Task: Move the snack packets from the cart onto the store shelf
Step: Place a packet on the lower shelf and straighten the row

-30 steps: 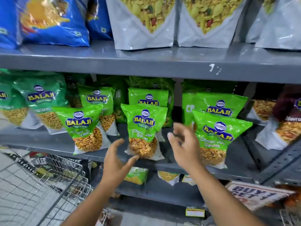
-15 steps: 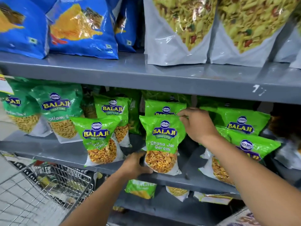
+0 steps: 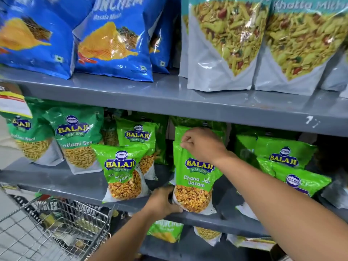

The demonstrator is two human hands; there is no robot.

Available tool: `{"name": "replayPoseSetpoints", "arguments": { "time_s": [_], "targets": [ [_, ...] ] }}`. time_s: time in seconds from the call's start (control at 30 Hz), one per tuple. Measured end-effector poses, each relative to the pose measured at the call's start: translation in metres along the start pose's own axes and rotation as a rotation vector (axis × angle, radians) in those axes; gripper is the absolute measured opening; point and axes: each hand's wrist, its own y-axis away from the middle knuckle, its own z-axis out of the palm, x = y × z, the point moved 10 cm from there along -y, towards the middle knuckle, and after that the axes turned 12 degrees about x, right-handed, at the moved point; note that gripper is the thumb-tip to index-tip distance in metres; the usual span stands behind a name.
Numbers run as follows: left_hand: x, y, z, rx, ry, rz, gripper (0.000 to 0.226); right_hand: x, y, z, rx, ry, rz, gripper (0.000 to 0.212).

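Note:
A green Chana Jor Garam packet [image 3: 195, 178] stands upright near the front of the middle grey shelf [image 3: 90, 187]. My right hand [image 3: 202, 145] pinches its top edge. My left hand [image 3: 162, 201] grips its lower left corner at the shelf's lip. Another green packet [image 3: 123, 172] of the same kind stands just to its left, and more green packets [image 3: 284, 157] fill the row behind and to the right. The wire cart [image 3: 56, 228] sits at the lower left with dark packets inside.
The upper shelf [image 3: 169, 98] carries blue chip bags [image 3: 113, 40] on the left and large grey namkeen pouches [image 3: 224, 46] on the right. Green Ratlami Sev packets [image 3: 77, 136] stand at the middle shelf's left. A lower shelf holds a few small packets [image 3: 165, 230].
The view has moved closer to the shelf. My right hand has settled onto the top of the Chana Jor Garam packet and my left hand has closed on its bottom corner.

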Motion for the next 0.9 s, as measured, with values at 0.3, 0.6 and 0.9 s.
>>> {"name": "replayPoseSetpoints", "arguments": {
  "time_s": [0.3, 0.6, 0.9],
  "targets": [
    [-0.036, 0.101, -0.102, 0.749, -0.011, 0.151, 0.046, -0.049, -0.02, 0.022, -0.123, -0.126, -0.132, 0.027],
    [-0.114, 0.045, -0.171, 0.3, 0.041, -0.22, 0.063, -0.111, -0.031, 0.086, -0.344, -0.013, -0.23, 0.034],
    [-0.112, 0.01, -0.162, 0.16, -0.129, -0.123, 0.049, -0.109, -0.047, 0.066, -0.3, 0.114, -0.209, 0.013]
  ]
}}
